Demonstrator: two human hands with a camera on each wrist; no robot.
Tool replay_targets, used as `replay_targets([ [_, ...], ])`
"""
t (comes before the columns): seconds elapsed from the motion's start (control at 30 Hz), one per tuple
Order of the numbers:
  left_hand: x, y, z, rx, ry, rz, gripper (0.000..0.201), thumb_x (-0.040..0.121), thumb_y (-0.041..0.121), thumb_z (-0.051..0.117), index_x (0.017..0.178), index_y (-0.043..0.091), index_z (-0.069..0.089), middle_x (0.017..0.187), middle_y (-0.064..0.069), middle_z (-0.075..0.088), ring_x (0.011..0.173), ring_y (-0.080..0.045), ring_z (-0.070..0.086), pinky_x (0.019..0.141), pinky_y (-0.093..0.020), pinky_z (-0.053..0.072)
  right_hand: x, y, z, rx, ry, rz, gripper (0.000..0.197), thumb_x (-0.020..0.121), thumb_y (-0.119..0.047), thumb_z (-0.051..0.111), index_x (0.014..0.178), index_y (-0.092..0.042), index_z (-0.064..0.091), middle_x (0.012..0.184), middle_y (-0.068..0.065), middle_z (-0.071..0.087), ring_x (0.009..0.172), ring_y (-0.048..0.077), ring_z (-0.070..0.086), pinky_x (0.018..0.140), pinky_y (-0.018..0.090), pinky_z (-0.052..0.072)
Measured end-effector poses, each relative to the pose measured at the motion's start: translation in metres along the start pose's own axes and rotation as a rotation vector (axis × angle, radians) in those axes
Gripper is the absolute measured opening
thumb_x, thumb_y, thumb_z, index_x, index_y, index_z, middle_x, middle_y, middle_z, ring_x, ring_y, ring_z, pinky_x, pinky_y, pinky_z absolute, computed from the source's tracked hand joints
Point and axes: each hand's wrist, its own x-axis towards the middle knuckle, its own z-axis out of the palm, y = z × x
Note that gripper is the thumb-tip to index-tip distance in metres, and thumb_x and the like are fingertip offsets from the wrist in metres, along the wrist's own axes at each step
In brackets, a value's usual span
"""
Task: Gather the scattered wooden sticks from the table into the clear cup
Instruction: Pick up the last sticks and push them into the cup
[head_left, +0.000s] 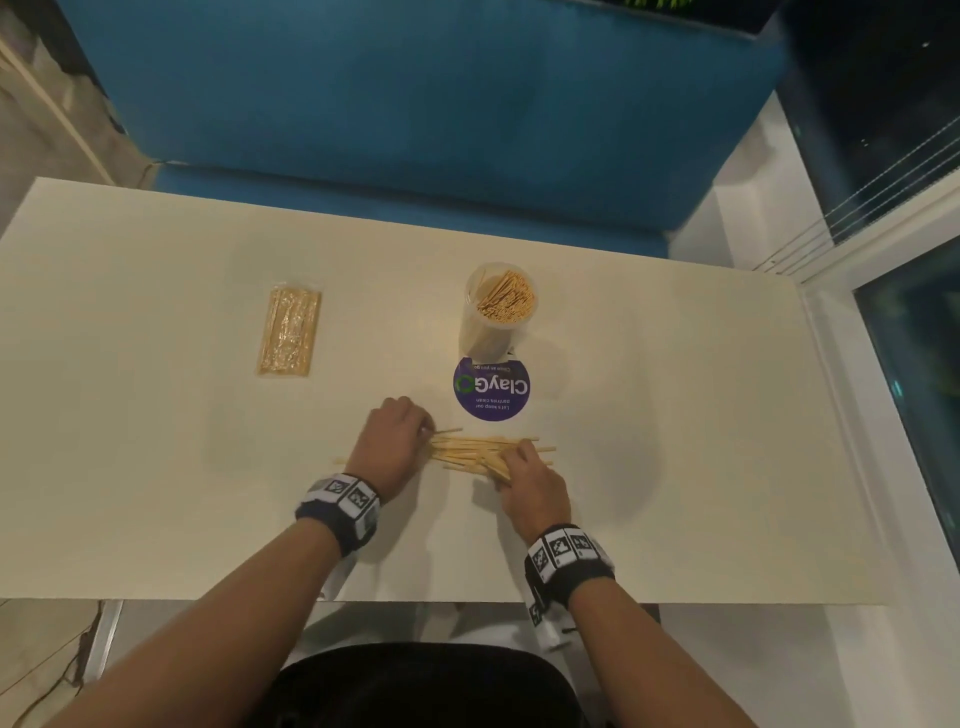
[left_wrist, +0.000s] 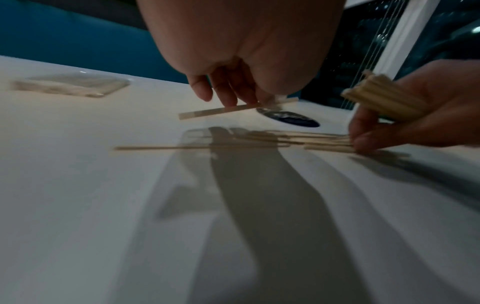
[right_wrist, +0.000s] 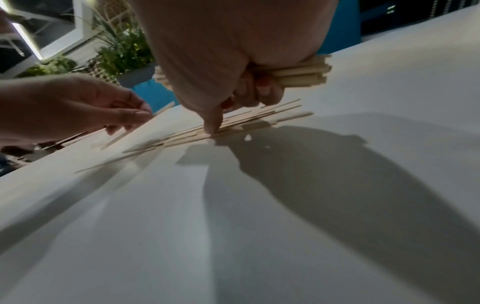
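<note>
Pale, thin wooden sticks (head_left: 485, 453) are strewn at frame centre; a bundle (right_wrist: 298, 75) is clutched in the right hand (head_left: 530, 486), one stick (left_wrist: 233, 110) pinched by the left hand (head_left: 392, 449). "ClayGo" is read on a purple sticker (head_left: 491, 389).

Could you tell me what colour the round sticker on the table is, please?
The round sticker is purple with white lettering, clearest in the head view.

Looks like an office pantry or break area. Cream table (head_left: 156, 467) with a round purple "ClayGo" sticker (head_left: 491, 389) reading "keep our pantries clean"; blue upholstered bench (head_left: 415, 104) behind it. Glass partition (head_left: 914, 364) to the right, potted plants (right_wrist: 122, 51) nearby.
</note>
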Motion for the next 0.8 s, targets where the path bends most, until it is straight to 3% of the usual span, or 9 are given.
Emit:
replay_targets([
  [0.07, 0.008, 0.014, 0.011, -0.090, -0.052, 0.043, 0.028, 0.090, 0.032, 0.046, 0.097, 0.014, 0.067, 0.095, -0.005, 0.059, 0.086, -0.028, 0.052, 0.075, -0.045, 0.047, 0.001, 0.003, -0.004, 0.058, 0.055, 0.044, 0.027, 0.092, -0.024, 0.072, 0.116, -0.014, 0.065, 0.115, 0.002, 0.058, 0.073, 0.027, 0.065, 0.064, 0.038, 0.058],
  [0.17, 0.006, 0.016, 0.009, -0.113, -0.065, 0.017, 0.028, 0.090, 0.031, 0.049, 0.106, 0.017, 0.066, 0.100, -0.003, 0.060, 0.088, -0.026, 0.053, 0.078, -0.043, 0.047, -0.001, 0.013, -0.012, 0.152, 0.108, 0.061, 0.025, 0.092, -0.028, 0.073, 0.114, -0.018, 0.064, 0.109, -0.001, 0.056, 0.074, 0.023, 0.063, 0.064, 0.034, 0.054],
  [0.23, -0.003, 0.005, -0.002, -0.069, -0.033, -0.037, 0.030, 0.081, 0.025, 0.058, 0.110, 0.018, 0.064, 0.102, -0.002, 0.059, 0.089, -0.026, 0.054, 0.077, -0.042, 0.048, 0.001, 0.022, -0.018, 0.182, 0.079, 0.090, 0.033, 0.091, -0.037, 0.075, 0.117, -0.021, 0.062, 0.112, -0.004, 0.055, 0.078, 0.020, 0.063, 0.067, 0.029, 0.049],
  [0.33, -0.025, -0.021, -0.020, 0.066, -0.066, -0.103, 0.045, 0.069, 0.030, 0.067, 0.112, 0.020, 0.060, 0.104, -0.002, 0.056, 0.092, -0.026, 0.051, 0.078, -0.042, 0.046, 0.001, 0.035, -0.023, 0.103, -0.029, 0.082, 0.047, 0.084, -0.046, 0.078, 0.122, -0.023, 0.061, 0.117, -0.005, 0.054, 0.084, 0.021, 0.065, 0.071, 0.031, 0.049],
  [0.43, -0.042, -0.043, -0.026, 0.127, -0.088, -0.068, 0.032, 0.073, 0.034, 0.062, 0.101, 0.019, 0.063, 0.099, -0.002, 0.056, 0.088, -0.028, 0.050, 0.075, -0.044, 0.048, -0.001, 0.042, -0.019, -0.019, -0.080, 0.037, 0.040, 0.091, -0.047, 0.072, 0.120, -0.020, 0.064, 0.117, -0.003, 0.056, 0.084, 0.025, 0.067, 0.072, 0.035, 0.052],
  [0.53, -0.044, -0.054, -0.015, 0.028, -0.054, -0.001, 0.024, 0.085, 0.033, 0.050, 0.086, 0.016, 0.067, 0.087, -0.001, 0.061, 0.079, -0.026, 0.050, 0.069, -0.046, 0.051, 0.001, 0.036, -0.011, -0.013, -0.064, 0.015, 0.025, 0.095, -0.034, 0.069, 0.114, -0.018, 0.068, 0.119, -0.002, 0.060, 0.089, 0.027, 0.069, 0.073, 0.037, 0.054],
  [0.7, -0.027, -0.030, 0.003, 0.027, -0.062, 0.029, 0.027, 0.088, 0.039, 0.050, 0.084, 0.022, 0.069, 0.086, 0.002, 0.062, 0.079, -0.027, 0.055, 0.065, -0.041, 0.047, 0.012, 0.010, -0.007, 0.086, -0.024, -0.002, 0.027, 0.094, -0.036, 0.072, 0.116, -0.019, 0.070, 0.112, -0.002, 0.060, 0.084, 0.022, 0.065, 0.070, 0.031, 0.049],
  [0.8, -0.025, -0.017, 0.010, -0.001, -0.040, 0.013, 0.025, 0.088, 0.039, 0.052, 0.085, 0.022, 0.069, 0.088, 0.002, 0.061, 0.079, -0.026, 0.054, 0.067, -0.041, 0.046, 0.010, 0.014, -0.010, 0.200, 0.041, 0.083, 0.028, 0.091, -0.039, 0.073, 0.110, -0.019, 0.068, 0.105, -0.004, 0.058, 0.079, 0.018, 0.062, 0.068, 0.032, 0.051],
])
